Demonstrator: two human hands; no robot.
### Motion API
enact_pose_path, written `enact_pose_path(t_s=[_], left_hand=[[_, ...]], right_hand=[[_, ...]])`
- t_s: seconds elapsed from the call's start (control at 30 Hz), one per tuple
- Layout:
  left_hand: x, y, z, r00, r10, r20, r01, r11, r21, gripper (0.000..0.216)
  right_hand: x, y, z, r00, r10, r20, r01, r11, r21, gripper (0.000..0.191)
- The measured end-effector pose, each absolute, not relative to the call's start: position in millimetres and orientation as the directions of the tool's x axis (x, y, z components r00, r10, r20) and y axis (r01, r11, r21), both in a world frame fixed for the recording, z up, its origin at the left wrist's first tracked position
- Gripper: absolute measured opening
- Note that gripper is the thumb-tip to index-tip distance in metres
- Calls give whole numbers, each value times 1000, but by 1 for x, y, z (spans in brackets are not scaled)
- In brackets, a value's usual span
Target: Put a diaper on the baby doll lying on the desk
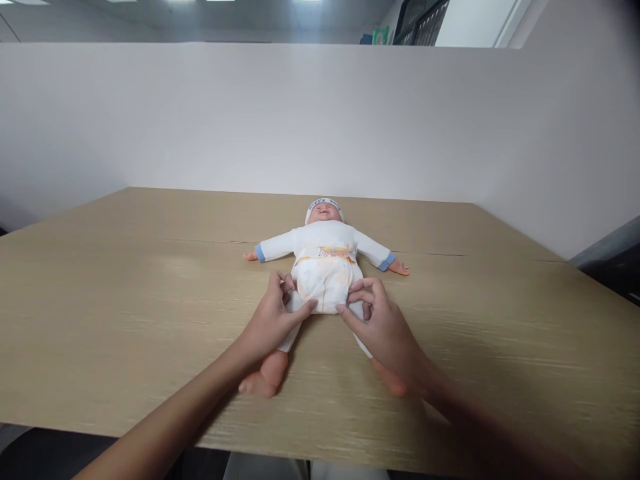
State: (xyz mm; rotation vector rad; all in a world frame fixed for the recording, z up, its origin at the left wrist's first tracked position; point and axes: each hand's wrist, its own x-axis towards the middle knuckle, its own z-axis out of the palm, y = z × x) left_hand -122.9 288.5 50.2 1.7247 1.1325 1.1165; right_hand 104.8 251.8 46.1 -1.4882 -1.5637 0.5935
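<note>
Nearest the camera, both forearms come in low over the near edge of the table (pixel 100 313), angling inward toward the middle. The doll (pixel 325 267) lies flat on its back right at the centre, feet toward the person, head pointing away, so its long axis runs straight out from the body, with the arms spread crosswise.

The two bare feet come first, the one on the left (pixel 260 381) in plain view, the other mostly tucked under the right wrist. Just past them, the left hand (pixel 273 320) sits on the doll's hip on that side, fingers curled, pinching a fold of white cloth at the lower edge of the diaper (pixel 327 283). The right hand (pixel 383 327) mirrors it on the other hip, thumb and forefinger drawn together on the cloth there. Both hands are narrow, closed in a pinch rather than spread, and both are about equally close to the diaper; neither has the lead.

Beyond the hands, the diaper's printed waistband, then the white shirt with blue cuffs, then the capped head (pixel 324 210).

Room all round: bare wood runs wide to left and right, and a good stretch beyond the head before the far edge meets the white partition (pixel 200 120).
</note>
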Motion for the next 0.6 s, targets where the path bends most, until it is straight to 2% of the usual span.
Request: enact_pose_path(t_s=[0.1,0.17,0.27,0.43,0.5,0.6], left_hand=[[-123,289,44,186,961,206,190,-241,952,51],[-124,289,42,155,970,185,232,-218,948,52],[-126,288,46,146,972,183,306,-220,926,44],[-126,290,61,255,960,118,381,-212,900,33],[-126,294,64,288,954,81,359,-186,915,35],[-127,300,63,318,948,-2,229,-74,971,41]], right_hand=[[109,251,50,128,964,233,580,118,-806,33],[110,250,53,126,965,230,597,111,-794,31],[111,250,55,92,962,259,622,147,-769,22],[109,251,56,8,951,309,690,219,-690,17],[108,252,56,-12,950,311,709,227,-667,19],[107,254,56,-23,957,289,700,222,-679,24]])
